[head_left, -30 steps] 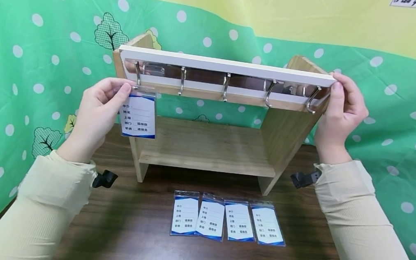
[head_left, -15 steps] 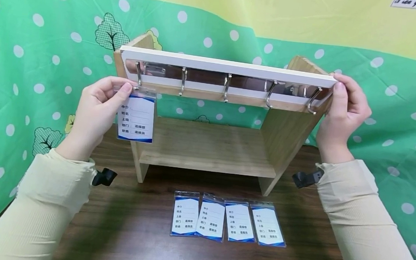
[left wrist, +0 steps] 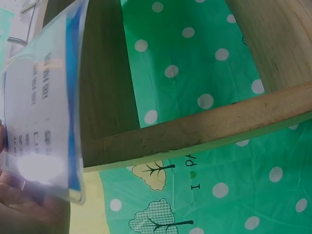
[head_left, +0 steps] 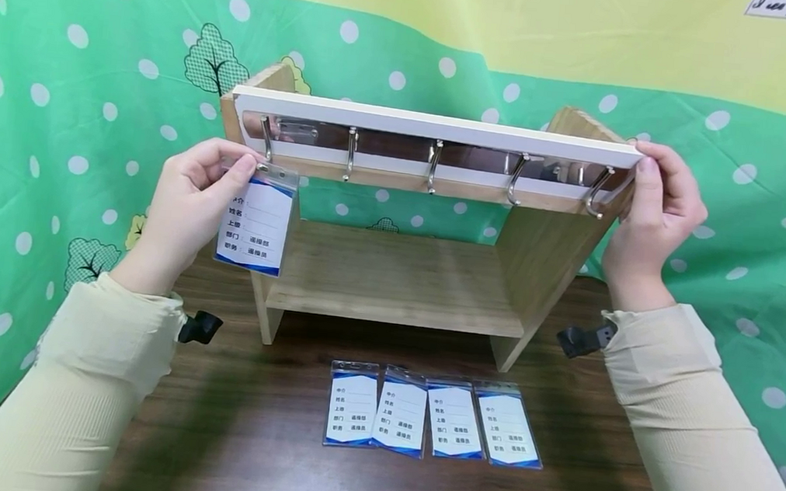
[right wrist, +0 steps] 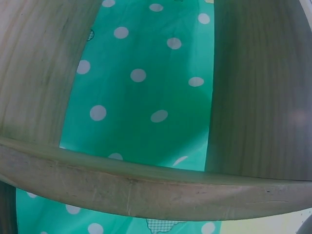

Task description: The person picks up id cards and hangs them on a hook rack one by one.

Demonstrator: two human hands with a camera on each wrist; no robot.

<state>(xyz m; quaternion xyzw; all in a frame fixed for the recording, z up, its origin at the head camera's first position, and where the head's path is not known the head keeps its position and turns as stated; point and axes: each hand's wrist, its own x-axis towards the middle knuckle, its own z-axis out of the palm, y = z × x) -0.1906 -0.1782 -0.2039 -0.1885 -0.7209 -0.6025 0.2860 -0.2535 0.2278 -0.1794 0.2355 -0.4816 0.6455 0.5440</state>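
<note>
My left hand [head_left: 190, 196] pinches a clear-sleeved badge [head_left: 256, 222] by its top edge, thumb in front. The badge hangs slightly tilted, its slotted top right at the tip of the leftmost metal hook [head_left: 266, 137]. In the left wrist view the badge [left wrist: 44, 107] appears edge-on and close, with glare on its plastic. My right hand [head_left: 651, 221] grips the right end of the white hook rail [head_left: 438, 127], thumb on the front; its other fingers are partly hidden behind. The rail lies across the top front of a wooden shelf [head_left: 397, 277].
Several matching badges, among them a leftmost badge [head_left: 351, 409] and a rightmost badge [head_left: 508, 427], lie in a row on the dark wooden table [head_left: 289, 470] before the shelf. More bare hooks line the rail. A green dotted cloth [head_left: 97, 95] hangs behind.
The badge in my left hand has tilted, its lower edge swinging down and to the left. My right hand keeps its grip on the rail. The head view has shifted slightly.
</note>
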